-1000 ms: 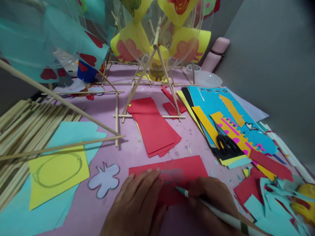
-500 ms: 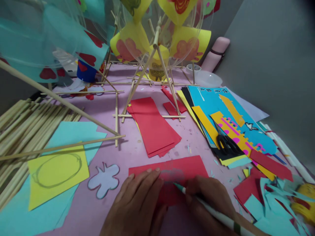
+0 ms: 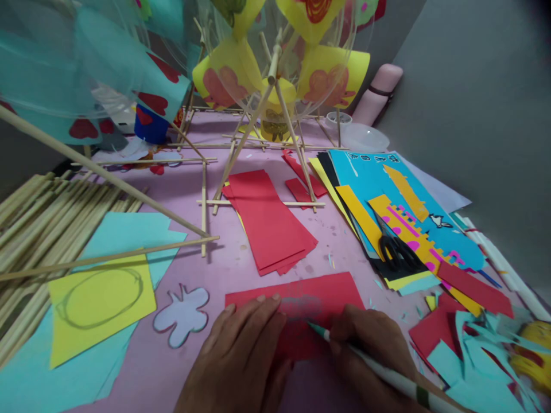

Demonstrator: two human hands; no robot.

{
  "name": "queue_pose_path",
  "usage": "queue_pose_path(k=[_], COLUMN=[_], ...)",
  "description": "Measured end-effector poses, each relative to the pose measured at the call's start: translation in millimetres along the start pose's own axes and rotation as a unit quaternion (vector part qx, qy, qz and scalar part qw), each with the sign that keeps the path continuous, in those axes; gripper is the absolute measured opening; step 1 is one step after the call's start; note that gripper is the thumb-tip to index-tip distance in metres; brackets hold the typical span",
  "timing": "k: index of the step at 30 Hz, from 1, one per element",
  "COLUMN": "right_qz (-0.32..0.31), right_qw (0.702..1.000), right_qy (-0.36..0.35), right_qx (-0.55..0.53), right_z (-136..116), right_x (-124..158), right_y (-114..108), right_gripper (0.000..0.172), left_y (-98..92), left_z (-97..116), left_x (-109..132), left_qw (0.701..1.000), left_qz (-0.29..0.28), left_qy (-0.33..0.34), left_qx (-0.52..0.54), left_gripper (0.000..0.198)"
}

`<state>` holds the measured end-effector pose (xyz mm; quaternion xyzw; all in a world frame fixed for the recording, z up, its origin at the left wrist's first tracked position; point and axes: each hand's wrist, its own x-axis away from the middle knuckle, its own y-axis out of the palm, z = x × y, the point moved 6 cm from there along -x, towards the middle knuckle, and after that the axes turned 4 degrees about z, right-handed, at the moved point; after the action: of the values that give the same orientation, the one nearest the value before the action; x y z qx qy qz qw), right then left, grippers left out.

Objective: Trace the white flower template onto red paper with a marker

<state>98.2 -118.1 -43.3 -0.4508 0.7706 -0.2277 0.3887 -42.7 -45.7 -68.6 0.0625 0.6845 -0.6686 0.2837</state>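
Note:
A red paper strip (image 3: 331,292) lies on the pink tabletop in front of me, with a faint dark smudge of marker on it. My left hand (image 3: 241,350) rests flat on the strip's left part, fingers stretched out and holding nothing. Gripped in my right hand (image 3: 365,344) is a white felt-tip marker (image 3: 383,376) with a green tip, its point at the paper near the smudge. Left of my left hand lies a pale butterfly cutout (image 3: 183,315). Beyond the strip is a stack of red paper strips (image 3: 271,223).
Wooden sticks (image 3: 51,229) and a yellow sheet with a drawn oval (image 3: 103,304) lie left. A stick-framed wheel (image 3: 275,74) stands behind. To the right are black scissors (image 3: 398,252) on coloured sheets (image 3: 365,172), paper scraps (image 3: 465,344) and a pink bottle (image 3: 379,94).
The marker tip and my right hand have shifted slightly to the right over the red strip. My left hand stays in place.

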Motion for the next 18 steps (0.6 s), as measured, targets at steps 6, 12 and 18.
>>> queue_pose_path(k=[6, 12, 18], right_qz=[0.001, 0.004, 0.018], right_qw=[1.000, 1.000, 1.000], right_qy=[-0.020, -0.014, 0.008], right_qx=[0.006, 0.017, -0.022], right_z=[0.8, 0.2, 1.4], right_x=[3.5, 7.2, 3.1], right_y=[0.4, -0.4, -2.8], right_gripper=[0.016, 0.017, 0.016], left_y=[-0.7, 2.0, -0.3], left_z=[-0.9, -0.7, -2.2], left_x=[-0.3, 1.8, 0.0], left_qw=[1.000, 1.000, 1.000], left_qz=[0.025, 0.001, 0.010], left_qy=[-0.002, 0.001, -0.001], left_qx=[0.002, 0.003, 0.006], left_gripper=[0.031, 0.034, 0.032])
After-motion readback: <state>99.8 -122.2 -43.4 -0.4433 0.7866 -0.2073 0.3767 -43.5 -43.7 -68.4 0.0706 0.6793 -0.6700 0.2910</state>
